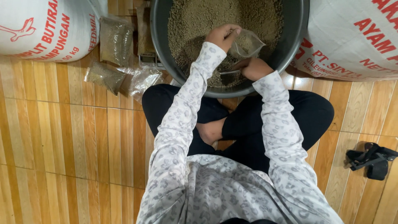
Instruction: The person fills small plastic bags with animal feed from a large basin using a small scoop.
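A large dark grey basin [297, 33] full of small brownish pellets [199, 16] stands in front of my crossed legs. My left hand [223, 35] holds up a small clear plastic bag [247, 45] by its mouth over the pellets. My right hand [253, 68] is lower, near the basin's near rim, gripping a metal scoop [229, 73] that points toward the bag. The bag holds some pellets.
Two big white printed sacks [45, 29] [352, 37] flank the basin. Filled clear bags of pellets [116, 39] [105, 76] lie on the wooden floor at left, beside a small scale [148, 59]. A black strap item [373, 159] lies at right.
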